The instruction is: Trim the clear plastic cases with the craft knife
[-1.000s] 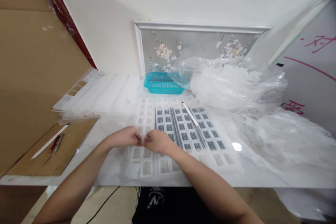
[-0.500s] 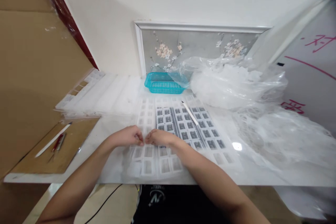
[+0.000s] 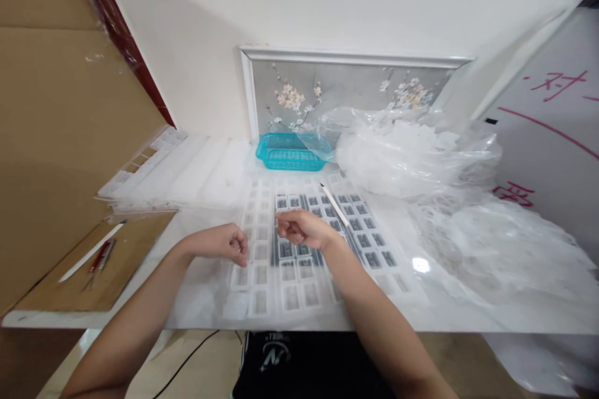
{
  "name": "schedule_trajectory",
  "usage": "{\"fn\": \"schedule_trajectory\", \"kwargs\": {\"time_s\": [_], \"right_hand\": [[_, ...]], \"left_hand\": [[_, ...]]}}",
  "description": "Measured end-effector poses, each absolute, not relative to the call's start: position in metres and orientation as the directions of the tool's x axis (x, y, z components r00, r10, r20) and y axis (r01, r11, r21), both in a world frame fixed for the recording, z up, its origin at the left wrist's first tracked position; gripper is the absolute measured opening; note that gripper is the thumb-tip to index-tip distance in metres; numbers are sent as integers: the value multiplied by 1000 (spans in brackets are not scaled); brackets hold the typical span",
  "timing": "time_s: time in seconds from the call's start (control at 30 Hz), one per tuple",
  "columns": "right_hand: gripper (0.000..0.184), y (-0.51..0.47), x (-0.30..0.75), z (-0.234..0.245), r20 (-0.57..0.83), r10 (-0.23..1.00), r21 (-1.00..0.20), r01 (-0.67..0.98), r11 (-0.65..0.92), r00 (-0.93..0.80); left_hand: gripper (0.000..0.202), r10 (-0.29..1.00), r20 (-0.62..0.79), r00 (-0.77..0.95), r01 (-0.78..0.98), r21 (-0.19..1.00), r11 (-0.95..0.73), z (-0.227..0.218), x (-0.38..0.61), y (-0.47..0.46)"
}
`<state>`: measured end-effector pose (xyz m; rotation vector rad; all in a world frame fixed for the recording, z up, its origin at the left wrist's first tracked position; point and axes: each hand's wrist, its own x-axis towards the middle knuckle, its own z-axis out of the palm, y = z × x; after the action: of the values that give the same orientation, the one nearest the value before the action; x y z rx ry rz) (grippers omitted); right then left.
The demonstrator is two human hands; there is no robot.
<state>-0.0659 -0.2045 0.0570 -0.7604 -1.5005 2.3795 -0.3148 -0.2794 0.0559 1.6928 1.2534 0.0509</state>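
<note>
My left hand point(image 3: 230, 245) is closed, thumb and fingers pressed together, over the left edge of a clear plastic sheet of framed rectangular cells point(image 3: 261, 252). What it pinches, if anything, is too small to see. My right hand point(image 3: 302, 228) hangs over the dark-backed part of the cell sheets point(image 3: 362, 240), index finger reaching left and the other fingers curled in. Anything between its fingertips cannot be made out. Beyond it, a white pen-like tool with a dark tip point(image 3: 334, 205) lies across the cells.
A turquoise plastic basket point(image 3: 292, 162) stands at the back by the framed flower picture point(image 3: 355, 93). Stacked white sheets point(image 3: 196, 168) lie left. On a brown board point(image 3: 135, 243) rest a white strip point(image 3: 91, 252) and a red-handled tool point(image 3: 100, 255). Clear bags of white pieces point(image 3: 412, 156) fill the right.
My hands were together over the clear cells. They have come apart: the right has moved up and right onto the dark-backed cells, the left slightly left.
</note>
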Motion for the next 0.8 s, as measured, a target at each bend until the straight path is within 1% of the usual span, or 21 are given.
{"fn": "schedule_trajectory", "kwargs": {"time_s": [0.07, 0.1, 0.17, 0.2, 0.27, 0.33, 0.4, 0.5, 0.7, 0.8], "right_hand": [[25, -216, -68, 61, -314, 492, -949, 247, -197, -812], [25, -223, -69, 62, -301, 508, -947, 317, -57, -807], [28, -238, -74, 64, -261, 525, -897, 405, 180, -811], [31, -245, -77, 65, -247, 526, -863, 431, 263, -814], [34, -258, -83, 64, -259, 516, -801, 480, 358, -816], [32, -266, -88, 61, -296, 502, -751, 522, 404, -813], [29, -270, -93, 56, -314, 489, -729, 536, 426, -814], [24, -268, -98, 47, -310, 488, -734, 532, 422, -816], [16, -266, -102, 41, -305, 458, -763, 502, 408, -835], [17, -268, -102, 45, -287, 454, -752, 492, 439, -843]], "left_hand": [[36, 711, -498, 497, 716, 698, -11, 58, -307, -286], [35, 679, -517, 521, 723, 690, -30, 58, -303, -289], [31, 640, -549, 537, 745, 664, -56, 55, -296, -293], [29, 644, -552, 529, 757, 651, -63, 54, -293, -295], [24, 668, -542, 511, 771, 633, -76, 53, -288, -297], [20, 677, -522, 519, 768, 633, -100, 53, -286, -299], [18, 676, -505, 537, 759, 639, -125, 55, -285, -300], [15, 664, -487, 568, 736, 661, -146, 55, -286, -301], [11, 631, -510, 585, 718, 688, -110, 55, -291, -296], [16, 607, -513, 607, 694, 715, -89, 62, -293, -295]]}}
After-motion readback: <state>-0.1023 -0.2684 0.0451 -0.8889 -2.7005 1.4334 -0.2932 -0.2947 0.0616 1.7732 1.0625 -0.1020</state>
